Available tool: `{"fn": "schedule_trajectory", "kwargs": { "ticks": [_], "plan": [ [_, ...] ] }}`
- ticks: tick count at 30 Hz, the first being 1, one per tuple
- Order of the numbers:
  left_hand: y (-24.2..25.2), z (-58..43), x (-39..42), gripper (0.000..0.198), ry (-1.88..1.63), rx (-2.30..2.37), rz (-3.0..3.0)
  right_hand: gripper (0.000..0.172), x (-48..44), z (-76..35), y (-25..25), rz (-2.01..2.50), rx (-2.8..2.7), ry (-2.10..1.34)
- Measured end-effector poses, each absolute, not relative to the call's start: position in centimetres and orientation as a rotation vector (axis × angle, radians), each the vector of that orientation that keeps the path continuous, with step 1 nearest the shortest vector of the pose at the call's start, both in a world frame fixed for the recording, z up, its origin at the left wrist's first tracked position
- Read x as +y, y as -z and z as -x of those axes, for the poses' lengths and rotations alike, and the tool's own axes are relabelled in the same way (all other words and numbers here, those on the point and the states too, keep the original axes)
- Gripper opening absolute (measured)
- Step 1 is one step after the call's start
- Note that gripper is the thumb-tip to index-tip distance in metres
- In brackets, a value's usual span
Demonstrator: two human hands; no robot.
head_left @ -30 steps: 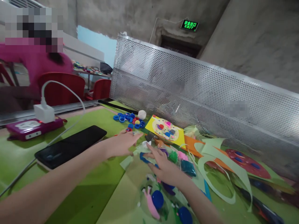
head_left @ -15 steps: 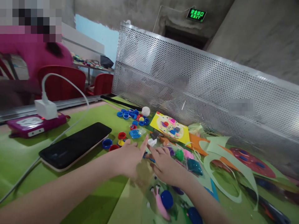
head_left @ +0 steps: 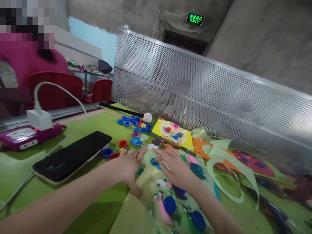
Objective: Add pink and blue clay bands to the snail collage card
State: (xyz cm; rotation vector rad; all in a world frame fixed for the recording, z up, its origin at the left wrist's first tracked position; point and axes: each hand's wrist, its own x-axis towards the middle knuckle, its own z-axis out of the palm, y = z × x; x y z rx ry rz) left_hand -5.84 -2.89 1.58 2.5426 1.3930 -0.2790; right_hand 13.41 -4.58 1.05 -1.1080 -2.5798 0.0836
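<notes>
My left hand (head_left: 127,165) lies flat on the green table (head_left: 97,208) with its fingers stretched out, at the left edge of a light green craft sheet (head_left: 156,208). My right hand (head_left: 175,168) rests palm down on that sheet, fingers spread, its fingertips touching a small blue piece (head_left: 154,161). The sheet carries a pink snail shape (head_left: 162,209) and blue bottle caps (head_left: 170,205). Small bags of coloured clay (head_left: 197,170) lie just right of my right hand. Neither hand holds anything.
A black phone (head_left: 73,156) lies left of my hands, with loose red and blue caps (head_left: 114,151) between. A purple device with a white charger (head_left: 39,119) sits far left. A yellow craft card (head_left: 172,132), paper cut-outs (head_left: 226,156) and a perforated metal screen (head_left: 207,94) stand behind. A person in pink (head_left: 29,65) sits at left.
My left hand pulled back from the caps toward me and flattened at the sheet's edge. My right hand shifted slightly, staying on the sheet. The camera view shifted a little.
</notes>
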Motion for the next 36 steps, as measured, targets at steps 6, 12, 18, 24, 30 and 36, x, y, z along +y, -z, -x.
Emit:
{"fn": "schedule_trajectory", "kwargs": {
  "ticks": [6,12,18,24,30,36],
  "plan": [
    [-1.7,5.8,-2.8,0.131,0.404,1.419,-2.53,0.036,-3.9,-13.5,0.2,1.087,-2.317,-0.056],
    [-1.9,5.8,-3.2,0.13,0.344,1.442,-2.55,0.064,-3.0,-11.8,1.2,1.353,-2.528,-0.207],
    [-3.3,5.3,-4.1,0.126,0.379,1.386,-2.515,0.06,-2.4,-10.3,0.8,1.374,-2.61,-0.239],
    [-3.1,5.3,-4.0,0.128,0.377,1.366,-2.557,0.045,-2.9,-10.4,0.6,1.374,-2.616,-0.288],
    [-3.4,5.4,-3.8,0.131,0.458,1.33,-2.518,0.053,-2.9,-9.5,0.6,1.493,-2.572,-0.245],
    [-3.3,5.6,-3.7,0.13,0.437,1.327,-2.561,0.041,-2.9,-8.0,0.7,1.638,-2.522,-0.183]
  ]
}}
